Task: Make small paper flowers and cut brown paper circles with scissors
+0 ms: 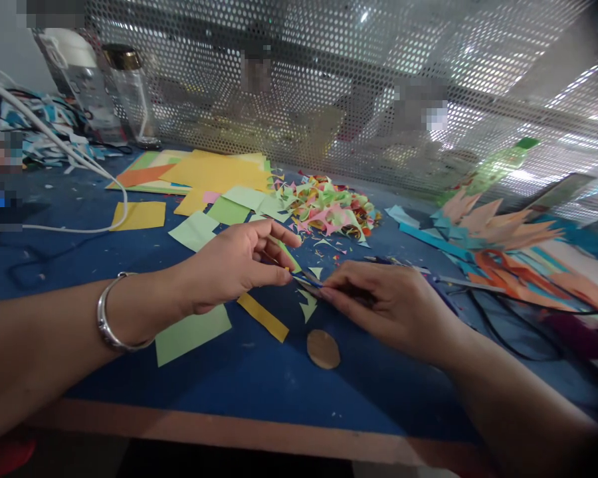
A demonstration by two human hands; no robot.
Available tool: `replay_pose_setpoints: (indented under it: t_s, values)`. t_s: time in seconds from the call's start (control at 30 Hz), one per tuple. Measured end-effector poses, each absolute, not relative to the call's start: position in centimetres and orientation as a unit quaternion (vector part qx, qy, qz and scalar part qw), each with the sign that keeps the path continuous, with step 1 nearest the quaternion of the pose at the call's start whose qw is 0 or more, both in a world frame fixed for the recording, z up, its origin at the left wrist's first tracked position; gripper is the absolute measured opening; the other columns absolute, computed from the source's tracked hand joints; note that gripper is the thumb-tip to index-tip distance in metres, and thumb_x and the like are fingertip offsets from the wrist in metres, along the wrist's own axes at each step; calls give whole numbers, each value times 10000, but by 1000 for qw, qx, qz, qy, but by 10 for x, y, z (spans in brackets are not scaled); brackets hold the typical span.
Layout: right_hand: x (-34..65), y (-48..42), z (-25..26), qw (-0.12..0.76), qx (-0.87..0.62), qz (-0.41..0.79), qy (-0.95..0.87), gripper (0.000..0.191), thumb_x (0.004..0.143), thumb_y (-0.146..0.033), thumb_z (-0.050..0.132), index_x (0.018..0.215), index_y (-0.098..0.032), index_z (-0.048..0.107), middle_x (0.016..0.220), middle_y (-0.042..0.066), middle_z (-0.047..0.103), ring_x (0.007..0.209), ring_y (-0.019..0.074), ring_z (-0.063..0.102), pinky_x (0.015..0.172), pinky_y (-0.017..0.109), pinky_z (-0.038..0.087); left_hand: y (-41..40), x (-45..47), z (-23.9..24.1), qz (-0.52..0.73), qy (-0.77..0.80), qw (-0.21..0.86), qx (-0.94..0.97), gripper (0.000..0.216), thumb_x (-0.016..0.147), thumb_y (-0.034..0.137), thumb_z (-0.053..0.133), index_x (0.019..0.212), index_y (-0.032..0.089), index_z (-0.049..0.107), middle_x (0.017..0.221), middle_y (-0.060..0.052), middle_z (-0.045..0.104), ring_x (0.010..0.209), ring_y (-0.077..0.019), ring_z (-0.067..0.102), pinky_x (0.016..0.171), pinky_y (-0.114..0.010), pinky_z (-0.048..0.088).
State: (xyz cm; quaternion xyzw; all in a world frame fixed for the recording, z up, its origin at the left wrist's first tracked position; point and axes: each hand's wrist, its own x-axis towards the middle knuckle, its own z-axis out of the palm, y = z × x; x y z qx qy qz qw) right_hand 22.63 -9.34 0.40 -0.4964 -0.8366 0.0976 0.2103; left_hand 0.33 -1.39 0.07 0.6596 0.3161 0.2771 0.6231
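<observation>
My left hand (244,262), with a silver bangle (104,312) on its wrist, has thumb and middle fingers closed around a small yellow paper bit (287,269). My right hand (383,302) pinches a thin pointed tool (309,281), with blue and dark edges; its tip points at my left fingertips. Whether it is tweezers or scissors is hidden by the hand. Pale green paper scraps (307,307) lie below the tip. Nearer me are a yellow paper strip (264,317), a brown oval disc (323,349) and a light green sheet (194,337), partly under my left forearm.
Coloured paper sheets (224,169) and a heap of paper offcuts (329,206) lie farther back on the blue table (259,398). A white cable (74,230) loops at left, near two bottles (132,99). Orange and blue paper pieces (498,232) stand right. A perforated metal screen (299,86) closes the back.
</observation>
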Motion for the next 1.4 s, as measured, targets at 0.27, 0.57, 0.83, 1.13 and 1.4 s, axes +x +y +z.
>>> replay_pose_setpoints:
  t_s: [0.27,0.57,0.83,1.13,1.4]
  values:
    - [232,-95,8,219,-520,120,-817,229,969,-326,533,834,-200,667,658,-6,651,539,108,568,531,236,420,-11,4,2,290,306,635,648,330,727,80,732,1030,150,621,827,9,646,802,-107,592,739,-260,465]
    - [230,-95,8,209,-504,95,-833,222,973,-299,532,842,-200,682,676,-14,663,543,92,568,539,219,414,-14,6,-2,274,266,594,708,412,730,105,756,1097,139,571,854,0,645,821,-111,618,777,-253,497]
    - [229,-93,7,201,-506,106,-832,244,985,-306,513,848,-197,683,688,-10,668,552,91,579,537,215,417,-13,4,-2,288,270,523,755,370,775,150,714,1119,147,576,865,-15,665,833,-129,640,745,-256,497]
    - [232,-95,8,217,-509,99,-827,238,976,-304,524,839,-198,687,708,-3,684,565,95,602,552,214,437,-11,4,1,302,281,522,747,374,766,135,706,1117,145,575,822,1,651,778,-122,614,718,-265,486]
    - [237,-96,11,216,-519,116,-819,216,965,-302,543,829,-207,681,666,-17,673,519,88,587,519,213,430,-6,2,3,329,296,581,682,364,761,140,741,1100,148,607,841,-9,654,787,-116,606,736,-267,495]
